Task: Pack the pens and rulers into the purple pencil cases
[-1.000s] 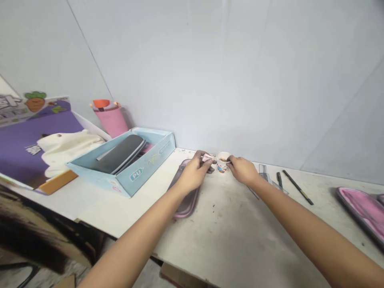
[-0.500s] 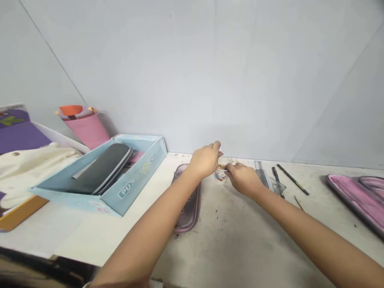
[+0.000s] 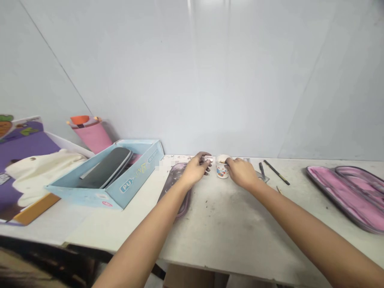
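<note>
A white paper cup (image 3: pixel 222 171) with a coloured print stands upright on the table near the wall. Its rim is pinched by my right hand (image 3: pixel 242 172), fingers closed at the cup's right side. Some brownish stuff shows inside the cup, too small to name. Just left of the cup, my left hand (image 3: pixel 195 170) is closed around a small pale block (image 3: pixel 207 159) with faint markings, held between thumb and fingers. Beneath and left of that hand lies a dark, pink-edged pencil case (image 3: pixel 171 185), partly covered by my forearm.
To the left, a light blue box (image 3: pixel 139 178) holds a grey case (image 3: pixel 112 168). A pink pouch (image 3: pixel 95 136) leans behind it, beside a purple box (image 3: pixel 27 146) with white cloth. Pens (image 3: pixel 276 172) and an open pink case (image 3: pixel 339 192) lie to the right.
My left hand has moved from above the cup to its left, with the small pale block now showing in its fingers. My right hand stays on the cup's rim. The view has shifted.
</note>
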{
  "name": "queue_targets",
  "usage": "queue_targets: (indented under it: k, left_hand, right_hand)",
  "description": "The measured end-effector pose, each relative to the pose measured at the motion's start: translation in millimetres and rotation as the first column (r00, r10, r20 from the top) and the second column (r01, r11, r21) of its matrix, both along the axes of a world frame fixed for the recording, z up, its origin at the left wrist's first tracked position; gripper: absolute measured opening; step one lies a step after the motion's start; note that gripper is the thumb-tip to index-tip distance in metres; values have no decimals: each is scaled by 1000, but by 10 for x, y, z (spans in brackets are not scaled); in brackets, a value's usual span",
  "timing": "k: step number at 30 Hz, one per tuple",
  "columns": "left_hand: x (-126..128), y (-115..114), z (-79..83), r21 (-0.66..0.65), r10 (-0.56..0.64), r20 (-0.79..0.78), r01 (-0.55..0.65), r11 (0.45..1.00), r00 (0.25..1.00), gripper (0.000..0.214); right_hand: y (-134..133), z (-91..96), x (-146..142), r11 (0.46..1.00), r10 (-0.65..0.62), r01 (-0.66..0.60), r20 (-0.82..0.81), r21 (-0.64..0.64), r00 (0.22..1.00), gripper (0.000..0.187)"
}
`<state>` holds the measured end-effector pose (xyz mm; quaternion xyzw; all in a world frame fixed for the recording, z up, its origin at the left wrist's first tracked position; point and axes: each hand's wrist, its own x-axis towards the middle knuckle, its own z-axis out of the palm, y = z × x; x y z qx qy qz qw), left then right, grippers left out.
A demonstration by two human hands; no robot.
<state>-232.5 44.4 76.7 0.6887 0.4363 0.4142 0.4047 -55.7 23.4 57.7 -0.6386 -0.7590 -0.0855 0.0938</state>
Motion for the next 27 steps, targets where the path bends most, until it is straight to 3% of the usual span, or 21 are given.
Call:
queue_targets:
  k: [3, 8, 10, 13, 16, 18, 20, 23, 27]
  left_hand:
    - [141, -147, 10, -40, -20, -11, 20, 999, 1000, 21]
    - [637, -288, 69, -48, -134, 6, 134, 990, 991, 20]
    - [989, -313, 103, -56, -205, 16, 206, 977, 979, 20]
    - [1661, -354, 136, -74, -335, 62, 339, 938, 940, 20]
    - [2395, -411, 111, -76, -466, 103, 474, 877, 879, 21]
    - [2864, -441, 49, -41, -507, 43, 509, 860, 861, 23]
    - [3296, -450, -42, 57, -492, -104, 499, 865, 864, 27]
    - [3860, -424, -198, 241, -355, -377, 461, 854, 855, 36]
    - [4395, -362, -380, 324, -184, -637, 477, 817, 748, 43]
  right_hand:
    - [-102, -26, 101, 999, 20, -22, -44, -38, 999, 33]
    - [-385, 116, 537, 990, 130, -109, -306, 84, 943, 35]
    - [-525, 204, 834, 984, 162, -124, -359, 126, 919, 33]
    - [-730, 299, 1388, 986, 84, -19, -391, 166, 917, 29]
    - [-917, 303, 2023, 976, -2, 94, -426, 195, 905, 27]
    - [-1025, 254, 2457, 967, -39, 138, -410, 215, 911, 27]
    - [-1104, 180, 2877, 956, -89, 179, -351, 232, 932, 28]
    - [-1129, 59, 3449, 933, -207, 263, -233, 246, 950, 30]
    - [-961, -76, 4006, 893, -372, 389, -114, 227, 921, 30]
